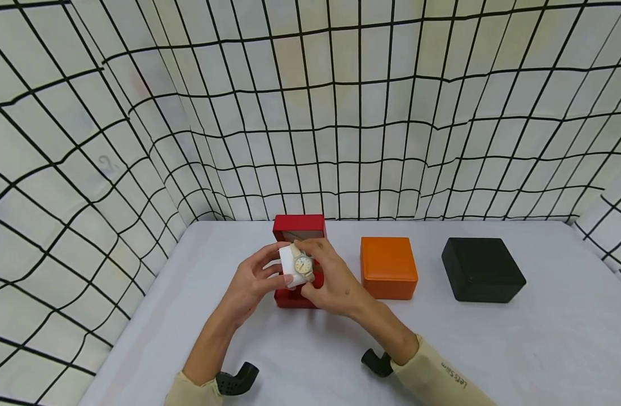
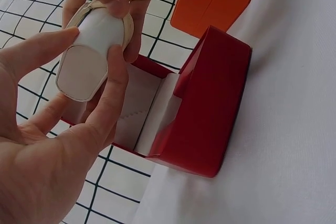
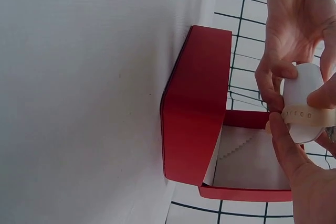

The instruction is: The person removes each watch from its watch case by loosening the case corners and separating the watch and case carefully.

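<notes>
A wristwatch (image 1: 303, 265) with a cream strap and pale round dial is wrapped around a white watch cushion (image 2: 84, 72). My left hand (image 1: 249, 285) grips the cushion by its bare end, thumb and fingers on opposite sides. From the other side my right hand (image 1: 335, 282) pinches the watch and its strap (image 3: 304, 115), which shows punched holes in the right wrist view. Both hands hold this above an open red box (image 1: 299, 224), whose lid stands up at the back. The hands cover part of the box's inside.
To the right of the red box stands a closed orange box (image 1: 388, 265), then a closed black box (image 1: 483, 269) farther right. All three boxes are on a white-covered table (image 1: 559, 338). White walls with a black grid (image 1: 361, 113) enclose the back and sides.
</notes>
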`<state>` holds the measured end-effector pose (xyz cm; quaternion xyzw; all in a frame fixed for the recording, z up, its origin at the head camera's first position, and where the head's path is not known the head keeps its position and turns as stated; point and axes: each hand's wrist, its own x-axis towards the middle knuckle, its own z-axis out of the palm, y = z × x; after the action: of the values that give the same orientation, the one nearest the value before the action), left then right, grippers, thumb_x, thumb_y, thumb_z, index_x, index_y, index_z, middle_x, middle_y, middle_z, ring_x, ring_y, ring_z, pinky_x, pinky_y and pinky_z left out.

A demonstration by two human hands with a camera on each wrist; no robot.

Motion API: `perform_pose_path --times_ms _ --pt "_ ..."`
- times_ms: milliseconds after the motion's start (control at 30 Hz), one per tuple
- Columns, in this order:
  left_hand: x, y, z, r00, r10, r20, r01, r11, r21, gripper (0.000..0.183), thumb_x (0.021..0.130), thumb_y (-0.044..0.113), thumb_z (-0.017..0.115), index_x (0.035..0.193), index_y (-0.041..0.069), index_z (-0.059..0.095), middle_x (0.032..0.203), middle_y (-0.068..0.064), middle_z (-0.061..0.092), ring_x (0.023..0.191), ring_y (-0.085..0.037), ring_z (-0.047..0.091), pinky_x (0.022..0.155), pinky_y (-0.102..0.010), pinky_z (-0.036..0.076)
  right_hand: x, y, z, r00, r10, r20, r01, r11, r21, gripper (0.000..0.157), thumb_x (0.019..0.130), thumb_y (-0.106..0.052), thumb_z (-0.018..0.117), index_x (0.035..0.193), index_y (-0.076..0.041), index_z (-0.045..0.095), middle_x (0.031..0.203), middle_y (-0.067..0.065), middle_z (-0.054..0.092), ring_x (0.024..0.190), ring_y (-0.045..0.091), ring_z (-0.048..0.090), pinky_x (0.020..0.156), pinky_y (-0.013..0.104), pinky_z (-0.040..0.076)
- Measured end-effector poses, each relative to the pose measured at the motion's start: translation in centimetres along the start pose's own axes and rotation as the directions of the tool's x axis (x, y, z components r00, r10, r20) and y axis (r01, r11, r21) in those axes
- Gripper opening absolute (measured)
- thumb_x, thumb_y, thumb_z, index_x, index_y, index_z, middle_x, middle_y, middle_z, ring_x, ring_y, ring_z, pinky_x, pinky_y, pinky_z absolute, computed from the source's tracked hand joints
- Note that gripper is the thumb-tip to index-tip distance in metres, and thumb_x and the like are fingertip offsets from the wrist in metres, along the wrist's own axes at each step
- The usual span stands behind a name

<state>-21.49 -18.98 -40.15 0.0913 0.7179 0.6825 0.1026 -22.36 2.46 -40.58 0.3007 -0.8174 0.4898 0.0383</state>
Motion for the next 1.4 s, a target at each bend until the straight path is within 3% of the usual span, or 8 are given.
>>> perform_pose_path --times_ms 467,767,1033,1267,1400 --pt "-0.1 0.0 -0.2 1.0 -0.023 0.013 0.023 1.0 -0.007 0.066 0.091 0.006 0.068 0.153 0.014 0.046 0.146 -0.009 0.049 0.119 -0.022 0.062 0.091 -0.028 0.059 0.1 0.5 -0.6 0.998 -0.017 0.055 0.016 1.0 0.024 0.076 0.083 0.002 0.073 0.154 -0.012 0.049 0.146 0.01 0.051 0.127 0.025 0.056 0.107 0.048 0.056" --pt "-0.1 -0.2 -0.4 0.999 -0.021 0.028 0.021 1.0 0.006 0.065 0.091 0.007 0.066 0.153 0.014 0.046 0.149 -0.009 0.048 0.122 -0.023 0.059 0.092 -0.027 0.058 0.1 0.5 -1.0 0.997 -0.005 0.08 0.003 1.0 0.028 0.077 0.083 0.001 0.073 0.156 -0.012 0.048 0.145 0.008 0.052 0.13 0.024 0.056 0.105 0.04 0.058" --pt "0.0 -0.3 -0.3 0.998 -0.009 0.068 0.008 1.0 0.004 0.064 0.094 0.01 0.065 0.154 0.016 0.045 0.15 -0.011 0.046 0.12 -0.023 0.061 0.093 -0.029 0.059 0.2 1.0 -1.7 0.994 0.01 0.107 -0.03 0.981 0.189 0.072 0.089 0.003 0.071 0.156 -0.007 0.047 0.144 0.008 0.054 0.128 0.028 0.058 0.102 0.044 0.059" --pt "-0.1 -0.1 -0.2 0.999 -0.015 0.046 0.015 1.0 0.003 0.066 0.094 0.011 0.065 0.155 0.017 0.043 0.152 -0.012 0.045 0.125 -0.024 0.056 0.094 -0.029 0.059 0.1 0.3 -1.5 0.991 0.11 0.072 -0.124 0.967 0.223 0.062 0.093 -0.012 0.074 0.151 -0.014 0.052 0.144 0.004 0.056 0.128 0.025 0.057 0.104 0.046 0.058" --pt "0.0 -0.1 -0.1 0.999 -0.012 0.041 0.012 1.0 0.0 0.068 0.093 0.012 0.065 0.157 0.018 0.042 0.153 -0.012 0.044 0.129 -0.026 0.054 0.095 -0.029 0.059 0.3 0.1 -1.3 0.982 0.19 0.01 -0.186 0.947 0.261 0.049 0.097 -0.017 0.074 0.14 -0.011 0.053 0.142 0.008 0.058 0.132 0.027 0.057 0.103 0.041 0.058"
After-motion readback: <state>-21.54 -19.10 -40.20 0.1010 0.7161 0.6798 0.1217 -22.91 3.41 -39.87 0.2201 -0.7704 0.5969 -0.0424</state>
